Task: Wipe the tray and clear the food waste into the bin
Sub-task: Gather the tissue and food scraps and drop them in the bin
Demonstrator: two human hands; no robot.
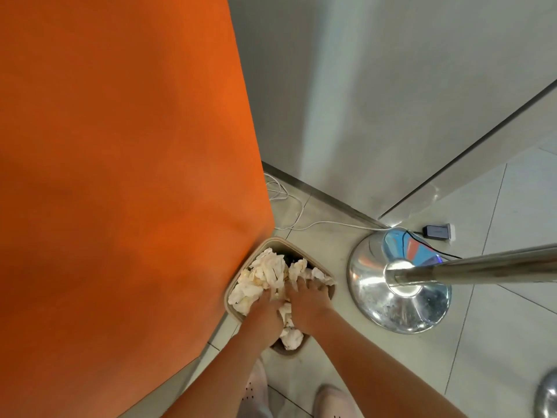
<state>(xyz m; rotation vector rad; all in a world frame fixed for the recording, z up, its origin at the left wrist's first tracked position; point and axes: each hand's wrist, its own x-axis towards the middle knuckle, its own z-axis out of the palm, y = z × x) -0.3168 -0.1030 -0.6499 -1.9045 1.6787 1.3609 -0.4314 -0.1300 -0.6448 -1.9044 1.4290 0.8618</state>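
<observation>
— While pressing into bin [330,292]: grip state?
— Left hand [266,310], right hand [306,306] spread flat on tissues [265,276]. Waste directly beneath both; push straight down.

Left hand [265,307], right hand [307,306] palms-down, fingers spread

Orange tabletop [120,176] cut off by left and top edges, hides bin [327,271] left rim. Both hands' palms pressed into crumpled tissues [265,273]; grip unclear. Bin contents below tissues hidden. Steel post [482,263] runs off right edge. Shoes [328,399] cropped at bottom.
</observation>
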